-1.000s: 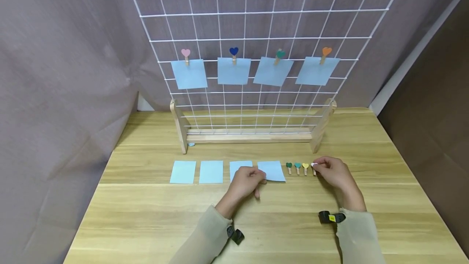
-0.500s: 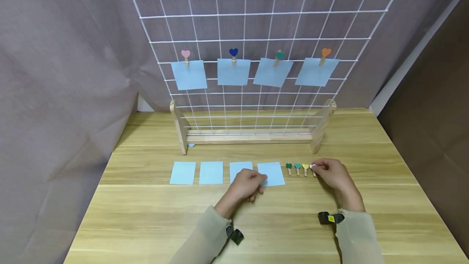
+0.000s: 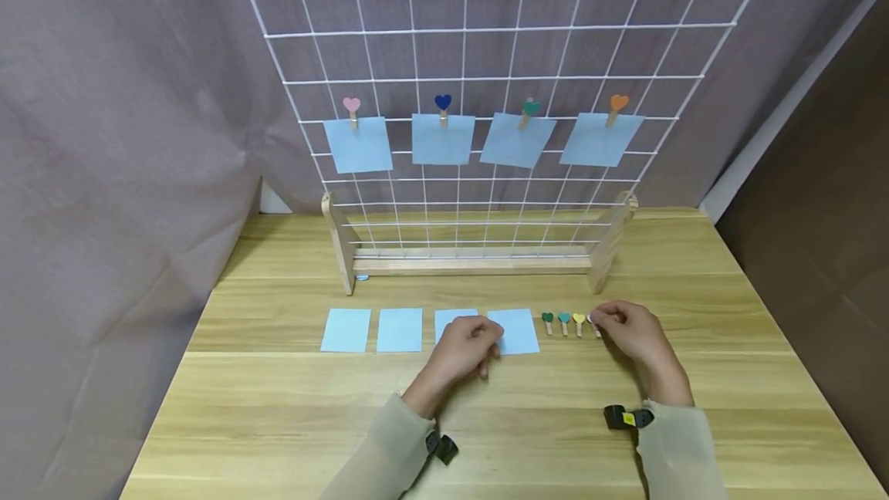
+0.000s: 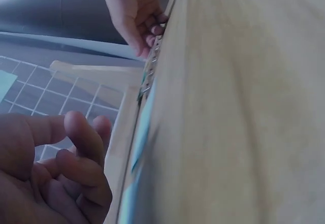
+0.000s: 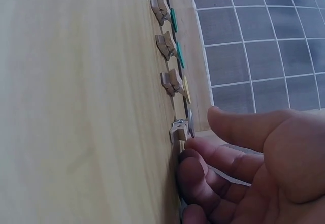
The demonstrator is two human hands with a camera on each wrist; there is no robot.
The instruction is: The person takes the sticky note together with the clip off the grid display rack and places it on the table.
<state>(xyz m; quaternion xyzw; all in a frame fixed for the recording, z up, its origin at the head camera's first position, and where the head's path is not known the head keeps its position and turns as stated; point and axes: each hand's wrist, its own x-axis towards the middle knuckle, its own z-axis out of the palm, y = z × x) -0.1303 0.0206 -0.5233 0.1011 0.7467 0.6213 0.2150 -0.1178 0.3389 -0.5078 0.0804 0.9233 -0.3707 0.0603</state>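
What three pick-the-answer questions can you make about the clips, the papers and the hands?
1. Where is the right hand?
A. at the right end of the row of clips on the table
B. up on the wire grid
C. on the far-left paper

2. How many blue papers hang on the wire grid?
A. two
B. four
C. six

3. What is the left hand doing?
A. lying flat on bare wood
B. holding a clip in the air
C. fingers curled at the edge of a blue paper

Answers: 1 A, its fingertips touch the last clip in the row. 2 B, four sheets hang there, each under a heart clip. 3 C, the fingers bend down onto the sheet's left edge.
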